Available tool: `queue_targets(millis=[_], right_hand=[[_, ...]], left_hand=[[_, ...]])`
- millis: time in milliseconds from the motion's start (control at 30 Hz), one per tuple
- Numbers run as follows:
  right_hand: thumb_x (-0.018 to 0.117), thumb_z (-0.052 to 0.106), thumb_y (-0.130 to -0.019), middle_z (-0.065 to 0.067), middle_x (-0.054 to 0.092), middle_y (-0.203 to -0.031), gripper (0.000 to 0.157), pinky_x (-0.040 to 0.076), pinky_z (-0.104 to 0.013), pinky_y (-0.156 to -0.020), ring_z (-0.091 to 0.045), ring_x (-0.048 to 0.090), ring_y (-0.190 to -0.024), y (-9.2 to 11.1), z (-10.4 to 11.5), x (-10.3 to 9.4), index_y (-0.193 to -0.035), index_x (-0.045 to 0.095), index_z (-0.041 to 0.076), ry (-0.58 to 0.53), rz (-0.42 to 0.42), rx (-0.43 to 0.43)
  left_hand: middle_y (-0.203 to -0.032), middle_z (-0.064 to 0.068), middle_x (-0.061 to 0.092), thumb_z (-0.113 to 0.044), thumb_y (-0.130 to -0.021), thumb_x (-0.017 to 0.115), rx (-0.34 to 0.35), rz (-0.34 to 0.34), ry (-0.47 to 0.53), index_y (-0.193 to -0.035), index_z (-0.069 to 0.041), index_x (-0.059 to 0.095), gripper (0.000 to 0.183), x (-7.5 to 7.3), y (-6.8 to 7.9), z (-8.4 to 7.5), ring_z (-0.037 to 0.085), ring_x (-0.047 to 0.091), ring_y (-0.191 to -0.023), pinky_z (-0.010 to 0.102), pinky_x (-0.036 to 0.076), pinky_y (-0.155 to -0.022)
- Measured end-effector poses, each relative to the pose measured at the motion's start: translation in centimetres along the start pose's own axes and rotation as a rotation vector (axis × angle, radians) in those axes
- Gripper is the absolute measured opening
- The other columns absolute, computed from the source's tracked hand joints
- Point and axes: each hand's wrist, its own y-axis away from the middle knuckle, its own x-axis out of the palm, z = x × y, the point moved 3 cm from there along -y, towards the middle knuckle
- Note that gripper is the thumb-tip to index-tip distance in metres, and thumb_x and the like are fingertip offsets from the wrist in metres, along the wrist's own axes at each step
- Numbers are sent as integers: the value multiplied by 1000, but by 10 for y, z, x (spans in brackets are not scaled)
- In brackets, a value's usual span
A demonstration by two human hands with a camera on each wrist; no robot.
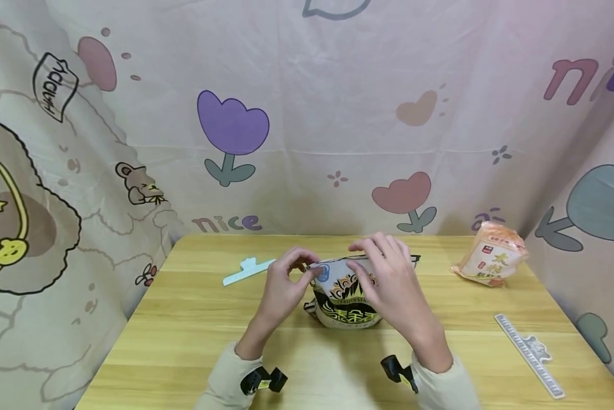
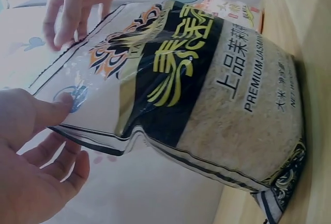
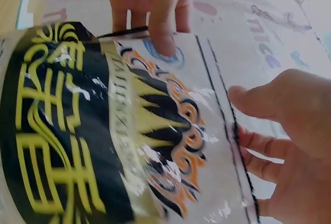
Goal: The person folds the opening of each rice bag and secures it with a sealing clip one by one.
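A bag of rice (image 1: 348,302), printed black, gold and white, stands upright on the table. At its upper left corner my left hand (image 1: 286,279) pinches the film, thumb on the front and fingers behind. My right hand (image 1: 394,285) is at the top edge farther right, with the thumb (image 3: 253,100) on the near side and the other fingers behind. The left wrist view shows rice grains through the clear lower part of the bag (image 2: 243,115). Part of the right fingers is hidden behind the film in the right wrist view.
A pale blue bag clip (image 1: 248,270) lies on the table (image 1: 184,341) left of the bag. At the right are a greyish-white bag clip (image 1: 529,353) and, farther back, an orange and white packet (image 1: 491,256). A printed curtain (image 1: 312,114) hangs behind the table.
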Motion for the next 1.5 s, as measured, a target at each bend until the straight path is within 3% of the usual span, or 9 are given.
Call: queue_targets(millis=[267, 333, 533, 800, 1100, 1267, 1500], right_hand=[[76, 6, -91, 2, 67, -102, 13, 42, -48, -92, -22, 64, -100, -9, 6, 19, -102, 71, 13, 19, 11, -51], [74, 4, -92, 2, 68, -100, 11, 43, -44, -88, -21, 65, -98, -10, 4, 20, -98, 71, 13, 19, 12, -47], [69, -6, -91, 0, 71, -96, 17, 48, -39, -83, -19, 67, -94, -8, -1, 11, -95, 71, 11, -34, -30, -13], [65, -5, -95, 0, 71, -102, 22, 45, -39, -85, -19, 67, -98, -7, -1, 10, -106, 74, 11, -55, -9, -23], [68, 2, -95, -1, 69, -105, 15, 42, -42, -84, -22, 64, -104, -5, 2, 17, -101, 75, 14, -13, 10, -88], [64, -4, -94, 3, 69, -102, 21, 42, -41, -84, -18, 63, -98, -7, 0, 17, -96, 74, 14, -29, 13, -93], [61, -4, -92, 5, 69, -99, 22, 42, -40, -84, -15, 63, -95, -6, -5, 16, -95, 73, 13, -83, 0, -64]], left_hand=[[-89, -3, 68, 6, -85, 79, 89, -32, -62, -94, -11, 70, 21, 4, 0, 4, 15, 63, -81, 32, 55, -73], [-90, -1, 67, 9, -85, 77, 111, -20, -37, -93, -10, 67, 23, 4, 0, 5, 18, 63, -82, 33, 56, -73], [-98, 6, 67, 20, -82, 67, 112, 91, 93, -90, -7, 62, 30, -1, -1, 9, 21, 64, -89, 32, 57, -79], [-103, 4, 67, 22, -80, 62, 124, 217, 98, -96, -10, 63, 36, -7, -4, 12, 20, 64, -95, 35, 57, -82], [-102, 3, 67, 19, -77, 62, 217, 156, -14, -91, -11, 62, 33, -2, -1, 14, 17, 63, -92, 30, 56, -77], [-103, 2, 67, 18, -79, 63, 188, 195, -4, -94, -12, 62, 33, -4, -3, 14, 17, 63, -93, 30, 56, -77], [-108, 6, 66, 8, -90, 73, 63, 333, 145, -103, -10, 65, 23, -13, -4, 12, 23, 63, -99, 37, 57, -82]])
